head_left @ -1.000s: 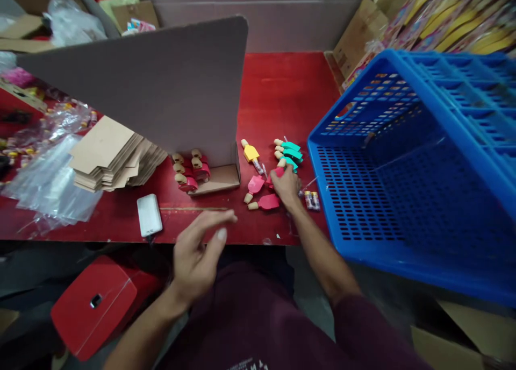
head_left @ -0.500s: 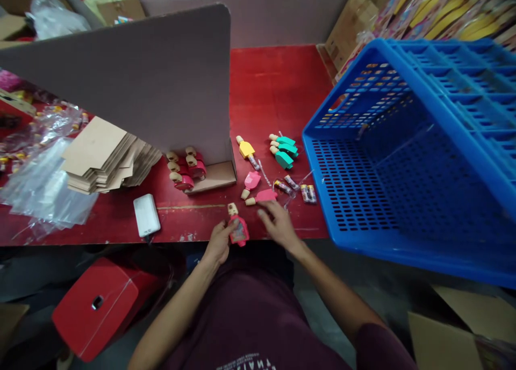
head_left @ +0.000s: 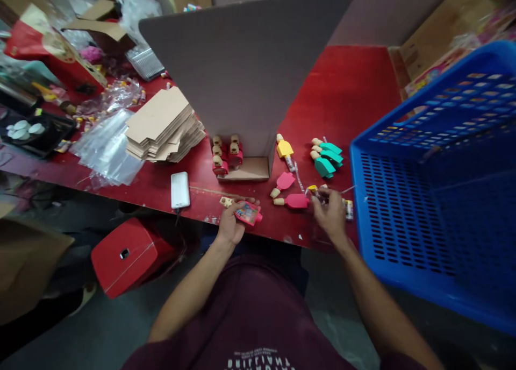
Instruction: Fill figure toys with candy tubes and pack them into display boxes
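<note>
- your left hand (head_left: 230, 225) grips a small pink bottle-shaped toy with a printed front label (head_left: 247, 213) at the near edge of the red table (head_left: 342, 98), label up, probably so you can see it
- its long axis lies roughly left to right, tan cap end (head_left: 226, 201) pointing left
- your right hand (head_left: 332, 215) pinches small tubes (head_left: 349, 209) beside the blue plastic perforated crate (head_left: 435, 198); how tightly it closes, you cannot tell

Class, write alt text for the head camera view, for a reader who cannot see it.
A person's left hand holds a small pink toy at the edge of a red table, while the right hand picks at small items near a blue crate. Behind stand pink, yellow and green toys, a cardboard stack and an upright cardboard panel.
</note>
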`<state>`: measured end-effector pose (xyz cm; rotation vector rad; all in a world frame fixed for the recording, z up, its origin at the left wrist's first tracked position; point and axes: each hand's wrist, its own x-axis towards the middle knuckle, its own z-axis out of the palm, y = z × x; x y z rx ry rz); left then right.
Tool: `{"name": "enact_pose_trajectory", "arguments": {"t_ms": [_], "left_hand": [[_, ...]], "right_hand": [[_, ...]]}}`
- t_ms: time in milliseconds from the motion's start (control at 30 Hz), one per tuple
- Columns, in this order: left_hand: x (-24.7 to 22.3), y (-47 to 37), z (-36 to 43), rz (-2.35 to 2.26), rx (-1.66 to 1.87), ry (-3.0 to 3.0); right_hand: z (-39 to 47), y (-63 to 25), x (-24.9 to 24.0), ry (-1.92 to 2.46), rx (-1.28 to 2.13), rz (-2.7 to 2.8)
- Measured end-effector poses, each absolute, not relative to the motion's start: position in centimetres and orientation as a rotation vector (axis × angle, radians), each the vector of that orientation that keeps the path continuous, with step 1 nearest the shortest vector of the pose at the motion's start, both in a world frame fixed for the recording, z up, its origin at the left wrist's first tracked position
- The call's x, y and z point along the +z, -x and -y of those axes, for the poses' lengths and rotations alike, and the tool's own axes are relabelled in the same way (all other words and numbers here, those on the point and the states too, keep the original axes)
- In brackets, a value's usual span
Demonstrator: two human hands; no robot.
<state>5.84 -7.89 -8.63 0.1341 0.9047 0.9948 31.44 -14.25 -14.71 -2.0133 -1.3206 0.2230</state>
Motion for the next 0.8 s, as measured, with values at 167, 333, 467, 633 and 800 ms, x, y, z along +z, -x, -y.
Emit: {"name": "enact_pose_trajectory", "arguments": {"t_ms": [167, 333, 467, 633, 800], "left_hand": [[-6.1, -6.5, 7.5, -0.826, 1.034, -0.090], [-3.7, -6.2, 7.6, -0.765, 1.080, -0.042], [-2.7, -5.3, 8.0, -0.779, 1.118, -0.062], [-2.6, -4.4, 8.0, -0.862, 1.133, -0.083], [-4.5, -3.2, 7.6, -0.947, 1.157, -0.131]], "right_hand": [[16.5, -25.8, -10.5, 1.627, 0.465, 1.332], [16.9, -22.5, -7.5, 1.495, 0.409, 1.561], [16.6, -21.0, -6.4, 1.379, 0.314, 1.744], [16.6, -20.0, -6.6, 1.379, 0.335, 1.835], [15.6, -23.6, -11.0, 1.786, 0.385, 1.543]]}}
